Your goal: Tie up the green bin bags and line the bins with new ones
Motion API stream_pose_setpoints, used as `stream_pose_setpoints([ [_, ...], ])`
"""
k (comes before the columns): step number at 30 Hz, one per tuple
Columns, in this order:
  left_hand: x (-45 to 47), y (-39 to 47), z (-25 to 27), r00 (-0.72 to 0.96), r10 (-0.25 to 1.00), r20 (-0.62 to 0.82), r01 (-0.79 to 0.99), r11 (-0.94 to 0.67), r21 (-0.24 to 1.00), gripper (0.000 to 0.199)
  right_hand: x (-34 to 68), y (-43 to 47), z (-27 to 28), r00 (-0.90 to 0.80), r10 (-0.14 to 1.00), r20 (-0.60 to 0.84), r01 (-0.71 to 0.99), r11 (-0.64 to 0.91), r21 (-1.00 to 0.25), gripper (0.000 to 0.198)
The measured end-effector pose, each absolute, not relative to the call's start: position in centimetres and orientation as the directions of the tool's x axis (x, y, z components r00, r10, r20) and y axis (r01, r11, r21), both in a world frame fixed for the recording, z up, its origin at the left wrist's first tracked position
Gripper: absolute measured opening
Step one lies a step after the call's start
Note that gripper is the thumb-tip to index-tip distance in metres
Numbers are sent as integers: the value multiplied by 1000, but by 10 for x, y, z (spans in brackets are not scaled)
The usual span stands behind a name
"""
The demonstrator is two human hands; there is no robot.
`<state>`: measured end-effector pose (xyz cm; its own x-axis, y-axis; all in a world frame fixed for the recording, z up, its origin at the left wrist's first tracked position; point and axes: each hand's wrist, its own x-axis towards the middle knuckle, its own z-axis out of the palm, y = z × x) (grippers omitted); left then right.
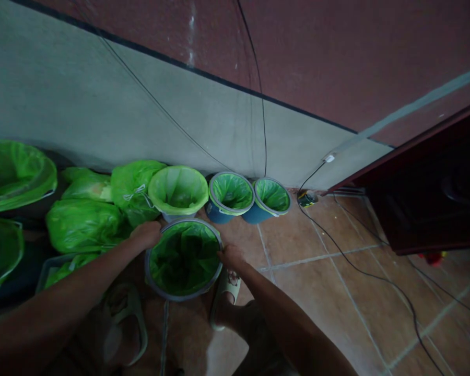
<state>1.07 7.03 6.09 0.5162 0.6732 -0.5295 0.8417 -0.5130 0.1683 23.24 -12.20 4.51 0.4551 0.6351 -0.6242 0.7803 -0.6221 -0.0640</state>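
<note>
Green liner: already seated inside the round grey-rimmed plastic bin (184, 259) on the tiled floor (321, 282), near the wall.
Your left hand (146, 234): fingers clamped on its rim.
Your right hand (230, 256): likewise gripping.
Left: nothing visible.

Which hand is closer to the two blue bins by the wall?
The right hand. It rests on the right rim of the green-lined bin, just below the two blue bins. The left hand grips the opposite rim, farther left beside the green bags.
</note>
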Motion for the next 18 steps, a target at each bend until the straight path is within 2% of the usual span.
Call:
stream_pose_setpoints([
  [5, 13, 69, 60, 518, 660, -544, 828, -547, 124, 35, 234, -118, 43, 484, 623, -615, 774, -632, -31, 52],
  [12, 12, 73, 50, 500, 667, -552, 841, -527, 125, 32, 235, -115, 35, 484, 606, -631, 747, -662, -64, 48],
  [18, 10, 66, 38, 478, 745, -465, 874, -456, 169, 32, 226, -113, 45, 466, 622, -629, 752, -653, -90, 42],
])
